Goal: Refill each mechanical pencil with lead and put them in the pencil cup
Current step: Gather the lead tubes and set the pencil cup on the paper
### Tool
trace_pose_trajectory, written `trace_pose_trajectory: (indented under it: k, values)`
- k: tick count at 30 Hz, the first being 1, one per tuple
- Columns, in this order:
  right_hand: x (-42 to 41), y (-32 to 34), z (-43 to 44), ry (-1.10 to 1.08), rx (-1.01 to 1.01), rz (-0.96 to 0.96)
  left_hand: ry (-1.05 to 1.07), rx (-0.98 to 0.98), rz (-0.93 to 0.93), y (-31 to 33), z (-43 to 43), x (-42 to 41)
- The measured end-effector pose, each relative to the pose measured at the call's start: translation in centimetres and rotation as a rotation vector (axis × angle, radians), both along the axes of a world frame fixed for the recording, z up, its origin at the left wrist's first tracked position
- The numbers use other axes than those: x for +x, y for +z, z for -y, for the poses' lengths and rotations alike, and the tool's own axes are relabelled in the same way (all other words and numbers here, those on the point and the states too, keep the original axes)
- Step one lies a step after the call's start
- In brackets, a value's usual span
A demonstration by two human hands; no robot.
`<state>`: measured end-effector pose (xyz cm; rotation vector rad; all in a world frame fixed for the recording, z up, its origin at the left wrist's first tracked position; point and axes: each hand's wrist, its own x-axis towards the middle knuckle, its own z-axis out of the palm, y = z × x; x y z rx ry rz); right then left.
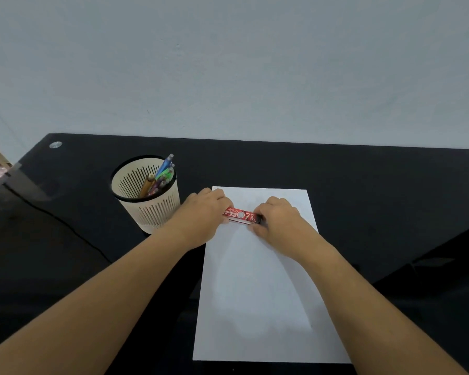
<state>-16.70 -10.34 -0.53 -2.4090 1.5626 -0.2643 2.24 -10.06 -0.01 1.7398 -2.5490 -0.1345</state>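
Observation:
A red pencil lead case [240, 216] with white lettering lies crosswise over the far end of a white sheet of paper [263, 288]. My left hand [201, 220] grips the case's left end. My right hand [279, 221] pinches its right end, where a dark cap shows at the fingertips. To the left stands a cream slotted pencil cup [157, 209] with a black rim. Several mechanical pencils [160, 175], blue, green, gold and patterned, stand inside it, leaning to the right. No pencil lies on the paper or desk.
The black glossy desk [377, 201] runs up to a pale wall. A thin dark cable [65, 226] crosses the desk's left side. A round metal fitting [55, 144] sits at the far left corner. The desk's front right edge cuts in diagonally.

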Motion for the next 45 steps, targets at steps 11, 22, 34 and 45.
trace_pose_trajectory:
  k: [11,22,34,45]
  values:
    - [-1.4,1.2,-6.0,0.051,0.058,0.002,-0.018,0.005,0.021,0.2,-6.5,-0.4]
    - [-1.8,1.0,-11.6,0.092,0.061,-0.021,-0.017,-0.021,-0.019,-0.3,-13.1,-0.2]
    - [-1.6,2.1,-12.0,0.051,0.119,0.087,0.038,0.065,-0.140,0.8,-14.5,1.5]
    - [4.8,4.6,-8.1,0.074,-0.010,0.162,0.349,0.013,-0.254,3.3,-14.1,8.8]
